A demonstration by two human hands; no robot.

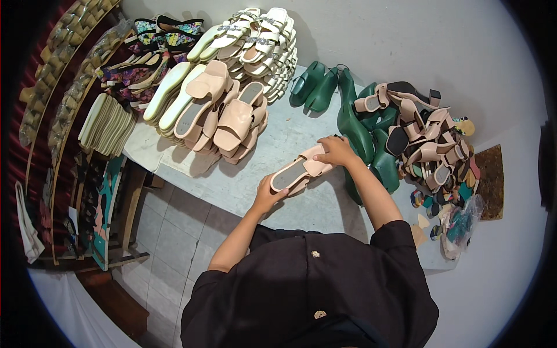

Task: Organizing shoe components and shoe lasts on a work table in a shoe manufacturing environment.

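The left hand (pixel 268 195), the nearer one, pinches one end of the sandal (pixel 297 170), which is between both hands; its long axis slants away rightward to the right hand (pixel 337 151), gripping the other end. Beyond lie green lasts (pixel 355 132).

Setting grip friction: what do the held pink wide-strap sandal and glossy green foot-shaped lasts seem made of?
Pink sandal: satin leather or synthetic upper, can't tell which; even colour, soft sheen. Green lasts: probably hard moulded plastic, glossy; uniform colour, bright highlights.

Held sandal (pixel 317 169) pale pink, insole (pixel 290 174) grey; lasts (pixel 355 132) green.
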